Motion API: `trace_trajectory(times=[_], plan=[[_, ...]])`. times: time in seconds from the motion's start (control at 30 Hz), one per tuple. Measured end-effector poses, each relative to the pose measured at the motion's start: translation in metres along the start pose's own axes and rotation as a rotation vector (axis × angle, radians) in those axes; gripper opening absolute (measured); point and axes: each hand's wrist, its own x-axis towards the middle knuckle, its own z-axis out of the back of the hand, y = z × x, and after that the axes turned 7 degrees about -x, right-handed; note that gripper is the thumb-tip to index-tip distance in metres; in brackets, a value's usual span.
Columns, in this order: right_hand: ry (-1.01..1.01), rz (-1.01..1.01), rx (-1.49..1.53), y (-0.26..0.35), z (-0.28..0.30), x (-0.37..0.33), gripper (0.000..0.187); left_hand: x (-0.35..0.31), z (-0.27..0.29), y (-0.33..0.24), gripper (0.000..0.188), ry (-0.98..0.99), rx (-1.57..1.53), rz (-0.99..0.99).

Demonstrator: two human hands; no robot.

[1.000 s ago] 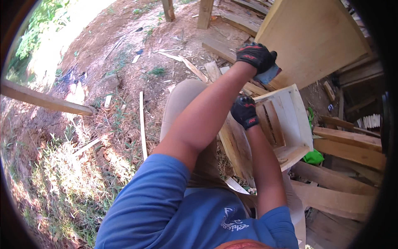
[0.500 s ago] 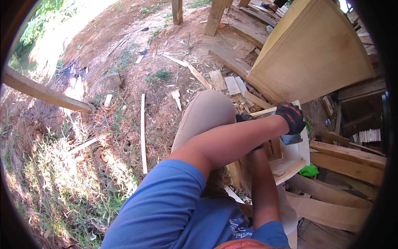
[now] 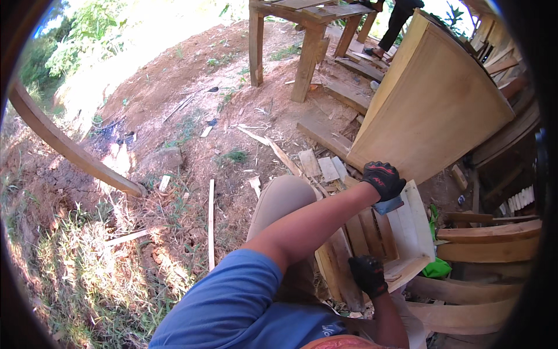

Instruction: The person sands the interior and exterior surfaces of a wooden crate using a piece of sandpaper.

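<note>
A wooden box-like frame [image 3: 411, 224] with a pale side and brown slats inside leans by my knees. My left hand [image 3: 383, 180], in a black glove with red marks, is closed at its far end. Below those fingers a flat blue-grey piece [image 3: 388, 206] sticks out against the pale side; its kind is unclear. Nearer to me, my right hand [image 3: 368, 274], also gloved in black, is curled over the near part of the frame beside the slats. What its fingers hold, if anything, is hidden. A small wood offcut [image 3: 393, 278] lies on the frame's near end.
A large wooden panelled piece [image 3: 436, 104] stands tilted beyond the frame. Planks [image 3: 488, 241] are stacked at right, beside a green bag [image 3: 436, 268]. Offcuts [image 3: 327, 168] litter the ground ahead. At the back, a person's leg [image 3: 396, 26] shows near a wooden bench [image 3: 308, 52].
My view has tilted up, bringing in the bench and the person's leg. My right hand has drawn back toward me, out from behind my left arm. The left hand still grips the blue-grey piece.
</note>
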Motion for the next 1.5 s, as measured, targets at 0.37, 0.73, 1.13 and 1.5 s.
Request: trace_trajectory(times=[0.37,0.73,1.13,1.5], plan=[[-0.052,0.036,-0.005,0.010,0.019,-0.023,0.020,-0.006,0.006,-0.008,0.052,-0.046,-0.027,0.001],[-0.105,-0.038,-0.033,0.003,-0.022,0.101,0.025,-0.005,0.011,-0.008,0.057,0.050,0.005,0.041],[-0.086,-0.175,-0.069,0.014,-0.026,0.157,0.034,0.000,0.019,0.016,0.063,0.187,0.048,0.162],[-0.045,-0.228,0.135,0.011,-0.012,0.053,0.041,-0.015,0.028,0.033,0.066,0.245,0.080,0.228]])
